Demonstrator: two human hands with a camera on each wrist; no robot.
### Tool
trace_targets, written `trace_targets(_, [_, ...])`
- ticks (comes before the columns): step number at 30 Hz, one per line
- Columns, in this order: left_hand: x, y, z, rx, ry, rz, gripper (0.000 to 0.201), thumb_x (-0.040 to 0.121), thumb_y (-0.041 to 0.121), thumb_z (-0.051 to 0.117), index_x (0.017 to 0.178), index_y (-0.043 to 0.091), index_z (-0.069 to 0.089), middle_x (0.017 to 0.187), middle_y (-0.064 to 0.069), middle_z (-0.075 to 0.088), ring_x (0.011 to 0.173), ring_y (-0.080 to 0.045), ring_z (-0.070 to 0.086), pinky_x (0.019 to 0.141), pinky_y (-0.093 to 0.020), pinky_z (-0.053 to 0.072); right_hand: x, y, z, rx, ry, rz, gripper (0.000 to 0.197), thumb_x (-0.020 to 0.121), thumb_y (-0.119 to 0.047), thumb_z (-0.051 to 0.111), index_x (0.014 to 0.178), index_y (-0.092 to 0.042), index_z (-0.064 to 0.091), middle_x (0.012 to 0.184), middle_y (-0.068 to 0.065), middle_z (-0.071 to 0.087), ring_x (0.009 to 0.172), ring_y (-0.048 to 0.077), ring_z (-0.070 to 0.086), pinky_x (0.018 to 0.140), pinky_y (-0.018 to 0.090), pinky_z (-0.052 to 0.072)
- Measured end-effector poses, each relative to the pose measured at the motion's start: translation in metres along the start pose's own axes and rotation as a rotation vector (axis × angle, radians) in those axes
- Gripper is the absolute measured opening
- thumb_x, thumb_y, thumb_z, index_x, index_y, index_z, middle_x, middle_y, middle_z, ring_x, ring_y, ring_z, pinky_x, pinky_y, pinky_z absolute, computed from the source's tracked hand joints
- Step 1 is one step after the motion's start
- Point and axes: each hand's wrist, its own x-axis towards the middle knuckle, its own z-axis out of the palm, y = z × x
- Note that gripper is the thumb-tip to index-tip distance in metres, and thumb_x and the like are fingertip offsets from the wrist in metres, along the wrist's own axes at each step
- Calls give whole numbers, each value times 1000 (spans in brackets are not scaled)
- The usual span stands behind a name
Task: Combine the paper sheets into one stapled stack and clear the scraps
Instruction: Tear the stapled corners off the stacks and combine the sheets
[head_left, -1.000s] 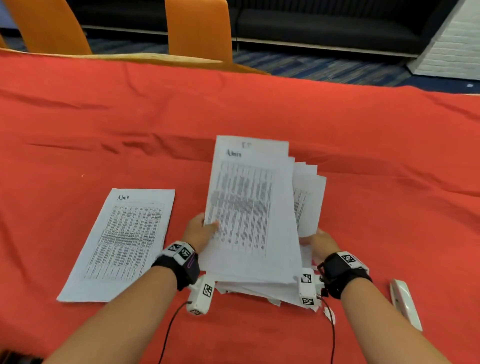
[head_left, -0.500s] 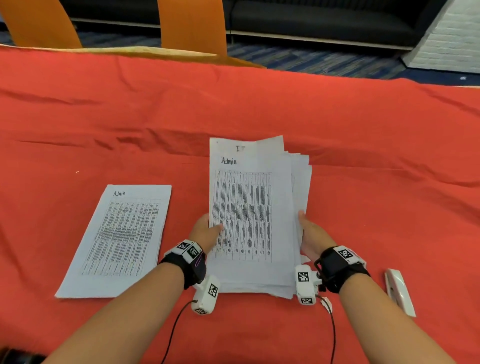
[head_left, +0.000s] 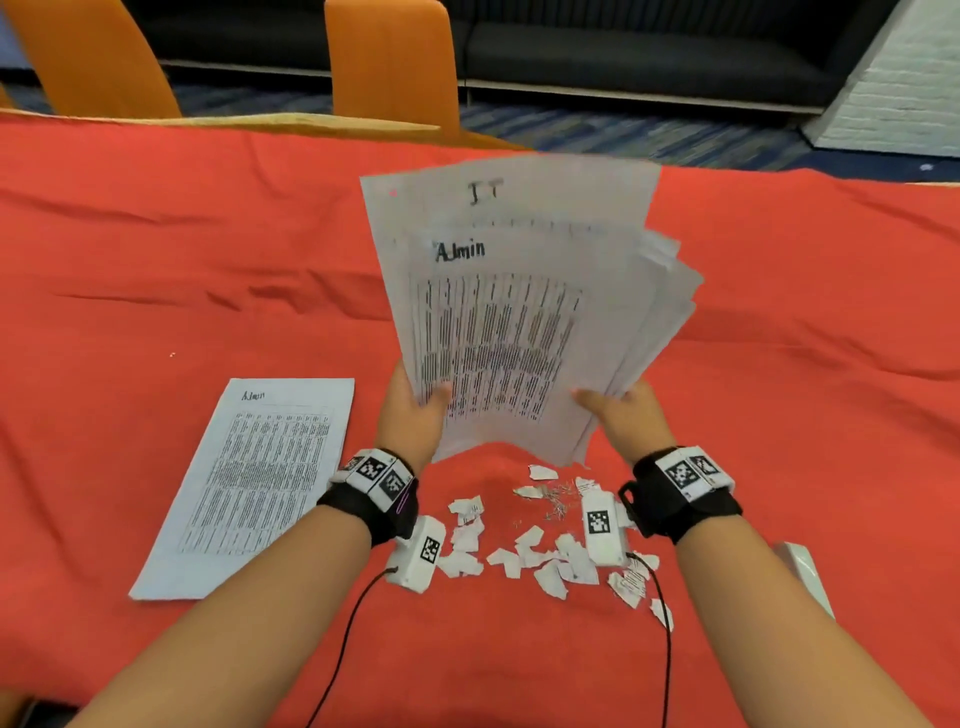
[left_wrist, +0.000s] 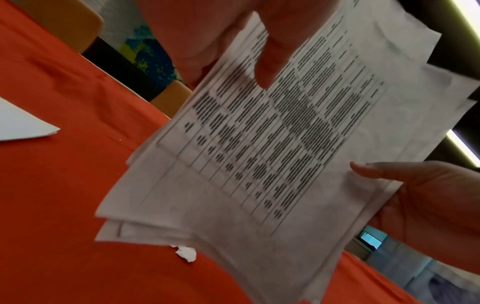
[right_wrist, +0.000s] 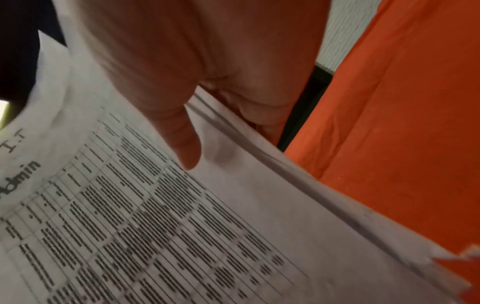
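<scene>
A loose stack of printed sheets (head_left: 509, 322), its top page headed "Admin", is lifted off the red tablecloth and tilted up. My left hand (head_left: 413, 410) grips its lower left edge, thumb on top (left_wrist: 270, 61). My right hand (head_left: 618, 415) grips the lower right edge, thumb on the top page (right_wrist: 182, 142). The sheets are fanned and uneven at the right side. Torn paper scraps (head_left: 519, 551) and loose staples (head_left: 558, 493) lie on the cloth under the stack. One more "Admin" sheet (head_left: 249, 483) lies flat at the left.
A white stapler (head_left: 802, 571) lies on the cloth at the right, partly behind my right forearm. Two orange chairs (head_left: 389, 57) stand beyond the table's far edge. The red tablecloth (head_left: 156, 260) is wrinkled.
Both hands have raised the stack off the table and tipped it upright, which uncovered the scraps and staples beneath. The single sheet at the left has stayed put.
</scene>
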Motion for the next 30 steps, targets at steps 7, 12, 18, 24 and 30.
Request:
trace_targets(7, [-1,1,2,-88,-28,-30,42,86,17,68,124,20,50,117,6,66,109,-6,61,95,-30,46,2,4,16,136,27,57,29,76,1,73,96,-20,69,101,3,73,93,20,70,89,41,55])
trace_targets(12, [-1,16,7,-117,8,-30,35,92,17,60,126,16,52,116,6,65,108,-10,61,96,-31,47,4,2,22,207,68,63,27,74,-3,76,97,-16,71,104,8,74,100,26,69,89,44,55])
trace_targets(18, [-2,20,12,-183,-7,-54,26,91,15,60,116,21,56,113,2,68,106,-14,64,97,-42,50,6,-1,25,205,65,56,29,74,-4,78,99,-16,70,100,6,73,96,23,69,87,40,54])
trace_targets(24, [4,31,6,-232,41,-28,29,91,9,57,120,13,55,114,-3,68,107,-19,64,97,-43,50,10,-11,22,198,48,-11,32,74,-7,79,99,-22,69,106,7,73,101,22,69,89,38,55])
trace_targets(30, [1,32,5,-247,27,-64,31,93,4,53,123,10,53,116,-6,68,109,-19,64,99,-44,49,10,-13,23,190,34,-28,30,75,-4,77,94,-26,70,93,-6,75,88,11,71,84,35,56])
